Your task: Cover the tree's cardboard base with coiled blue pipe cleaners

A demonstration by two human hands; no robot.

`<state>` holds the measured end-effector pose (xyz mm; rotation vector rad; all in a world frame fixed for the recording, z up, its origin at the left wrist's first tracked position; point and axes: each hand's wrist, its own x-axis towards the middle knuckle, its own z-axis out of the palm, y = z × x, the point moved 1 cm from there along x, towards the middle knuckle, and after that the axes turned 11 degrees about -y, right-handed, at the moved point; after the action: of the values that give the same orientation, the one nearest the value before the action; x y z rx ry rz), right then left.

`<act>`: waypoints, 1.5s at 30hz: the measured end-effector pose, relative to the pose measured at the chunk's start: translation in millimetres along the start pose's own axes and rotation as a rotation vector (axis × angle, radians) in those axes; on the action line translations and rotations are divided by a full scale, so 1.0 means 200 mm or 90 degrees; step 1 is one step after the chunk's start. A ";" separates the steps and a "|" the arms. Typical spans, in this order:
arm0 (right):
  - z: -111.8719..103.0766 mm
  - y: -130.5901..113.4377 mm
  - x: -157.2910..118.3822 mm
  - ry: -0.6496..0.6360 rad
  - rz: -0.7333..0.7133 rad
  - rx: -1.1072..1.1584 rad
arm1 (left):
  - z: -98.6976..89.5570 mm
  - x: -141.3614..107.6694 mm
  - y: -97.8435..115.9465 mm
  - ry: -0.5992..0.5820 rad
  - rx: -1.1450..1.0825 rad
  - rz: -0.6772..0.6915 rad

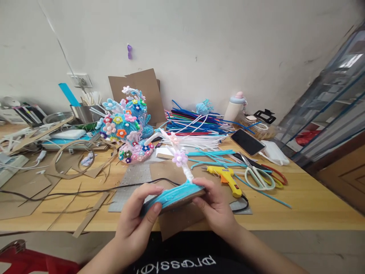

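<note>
Between my two hands is a cardboard base wrapped in blue pipe cleaners (173, 197), held tilted above the table's front edge. A white fuzzy stem (186, 169) rises from its right part, bearing a lilac flower (180, 158) and a pale pink flower (173, 139). My left hand (141, 211) grips the left end, thumb on the near side and fingers over the top. My right hand (212, 201) pinches the right end near the foot of the stem. A yellow hot glue gun (226, 179) lies just beyond my right hand.
Behind stands a blue craft piece covered in small flowers (125, 125). Piles of pipe cleaners (196, 123) lie at the back. Scissors (258, 177), a phone (247, 142) and a bottle (234, 108) are on the right. Cardboard scraps (91, 215) and a black cord (94, 188) spread leftward.
</note>
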<state>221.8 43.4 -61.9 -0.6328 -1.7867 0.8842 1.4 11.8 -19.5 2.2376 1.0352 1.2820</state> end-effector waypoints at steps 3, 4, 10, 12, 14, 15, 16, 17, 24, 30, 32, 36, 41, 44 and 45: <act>0.00 -0.02 0.00 -0.006 -0.009 -0.011 | -0.03 0.02 0.02 -0.047 0.034 0.060; 0.00 -0.02 0.00 -0.010 -0.012 -0.014 | -0.03 0.03 0.02 -0.064 0.069 0.092; 0.00 -0.03 0.00 -0.036 -0.014 -0.042 | -0.02 0.01 0.00 -0.073 0.284 0.237; 0.00 -0.04 -0.01 -0.048 -0.010 -0.060 | -0.02 0.00 -0.01 -0.073 0.290 0.262; -0.02 -0.04 -0.02 -0.068 -0.006 -0.086 | -0.01 -0.02 -0.03 -0.080 0.273 0.270; -0.04 -0.04 -0.03 -0.073 0.000 -0.109 | -0.01 -0.02 -0.03 -0.082 0.261 0.267; -0.06 -0.04 -0.04 -0.067 0.011 -0.137 | -0.01 -0.02 -0.03 -0.080 0.251 0.262; -0.10 -0.03 -0.04 -0.046 0.031 -0.172 | -0.01 -0.03 -0.03 -0.078 0.245 0.257; -0.63 0.18 -0.07 0.150 0.320 -0.486 | -0.01 -0.03 0.00 -0.058 0.233 0.251; -0.89 0.28 -0.06 0.057 0.437 -0.602 | -0.01 -0.06 -0.01 -0.038 0.222 0.248; -0.87 0.27 0.00 -0.025 0.415 -0.595 | -0.01 -0.06 -0.02 -0.023 0.217 0.231; -0.75 0.24 0.20 -0.223 0.318 -0.568 | 0.00 -0.06 -0.02 -0.012 0.195 0.207; -0.67 0.29 0.46 -0.299 0.347 -0.626 | 0.00 -0.04 -0.01 -0.023 0.185 0.209; -0.68 0.38 0.58 -0.296 0.440 -0.671 | -0.01 -0.04 -0.01 -0.023 0.187 0.206; -0.69 0.41 0.61 -0.302 0.471 -0.679 | -0.01 -0.04 -0.01 -0.025 0.186 0.203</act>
<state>307.5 221.5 -29.0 -1.9858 -2.4642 0.4683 -3.6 7.0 -25.2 2.7280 0.9281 1.2700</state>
